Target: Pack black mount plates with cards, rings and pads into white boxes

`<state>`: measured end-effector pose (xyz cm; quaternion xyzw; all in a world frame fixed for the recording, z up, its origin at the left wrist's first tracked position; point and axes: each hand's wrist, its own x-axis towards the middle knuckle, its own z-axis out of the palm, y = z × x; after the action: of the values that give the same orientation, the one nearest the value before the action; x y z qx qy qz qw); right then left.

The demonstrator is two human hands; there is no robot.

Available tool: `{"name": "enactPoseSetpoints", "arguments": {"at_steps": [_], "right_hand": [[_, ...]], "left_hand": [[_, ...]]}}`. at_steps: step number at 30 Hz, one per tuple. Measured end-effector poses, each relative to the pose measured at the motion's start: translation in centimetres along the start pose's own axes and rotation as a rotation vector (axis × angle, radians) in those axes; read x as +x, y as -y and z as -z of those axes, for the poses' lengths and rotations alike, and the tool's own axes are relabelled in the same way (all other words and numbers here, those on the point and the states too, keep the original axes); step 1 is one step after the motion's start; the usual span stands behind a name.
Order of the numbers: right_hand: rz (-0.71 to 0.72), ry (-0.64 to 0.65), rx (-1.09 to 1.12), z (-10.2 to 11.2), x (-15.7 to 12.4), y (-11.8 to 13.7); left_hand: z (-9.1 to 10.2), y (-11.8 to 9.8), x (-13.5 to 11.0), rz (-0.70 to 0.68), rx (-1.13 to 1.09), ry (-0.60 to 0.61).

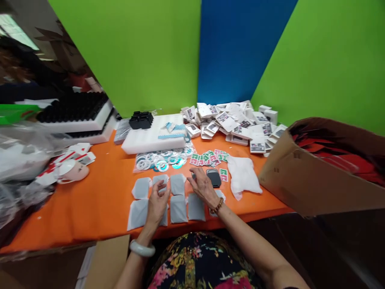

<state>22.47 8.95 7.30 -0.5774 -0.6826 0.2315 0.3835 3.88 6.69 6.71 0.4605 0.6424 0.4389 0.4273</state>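
Two rows of grey items in thin white pouches (178, 208) lie flat at the table's front edge. My left hand (158, 202) is over the left part of these rows, its fingers curved and apart, with nothing visible in them. My right hand (203, 188) reaches across the right part, fingers apart; a small dark patch shows beneath its fingertips, too hidden to name. Just right of it lie dark, rounded-square items (213, 178). Beside them is a green and red printed card (223, 174), and more such cards (207, 158) are spread behind.
White foam sheets (153, 140) hold black parts (140, 120). Ring-shaped stickers (162, 165) lie in front. White printed boxes (228, 121) pile along the wall. A white soft packet (245, 176) lies near a cardboard box (282, 172) of red pieces. A mug (72, 171) stands left.
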Motion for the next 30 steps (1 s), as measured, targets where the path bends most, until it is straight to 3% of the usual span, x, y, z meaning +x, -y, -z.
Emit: {"name": "enactPoseSetpoints", "arguments": {"at_steps": [4,7,8,11,14,18,24,30], "right_hand": [[-0.099,-0.259,0.042,5.7,-2.3,-2.9],[-0.232,-0.415,-0.127,10.1,-3.6,-6.0],[-0.275,-0.416,-0.214,11.3,-3.9,-7.0],[-0.377,-0.261,-0.447,13.8,-3.8,-9.2],[-0.420,-0.122,-0.520,14.3,-2.8,-10.4],[-0.497,-0.060,-0.571,13.5,-0.8,-11.2],[-0.526,-0.118,-0.631,12.0,0.9,-12.0],[-0.432,-0.250,-0.623,12.3,-0.5,-11.0]], "left_hand": [[-0.4,-0.4,0.0,0.002,0.037,0.070],[-1.2,-0.9,-0.3,0.017,0.035,0.122],[-1.6,-1.1,-0.4,0.022,0.019,0.134],[-2.6,-1.8,-0.7,0.047,-0.015,0.162],[-3.2,-2.4,-0.9,0.079,-0.001,0.197],[-3.7,-2.9,-1.3,0.092,0.028,0.251],[-4.0,-3.0,-1.4,0.072,0.032,0.244],[-4.3,-2.9,-1.3,0.082,0.006,0.256]]}}
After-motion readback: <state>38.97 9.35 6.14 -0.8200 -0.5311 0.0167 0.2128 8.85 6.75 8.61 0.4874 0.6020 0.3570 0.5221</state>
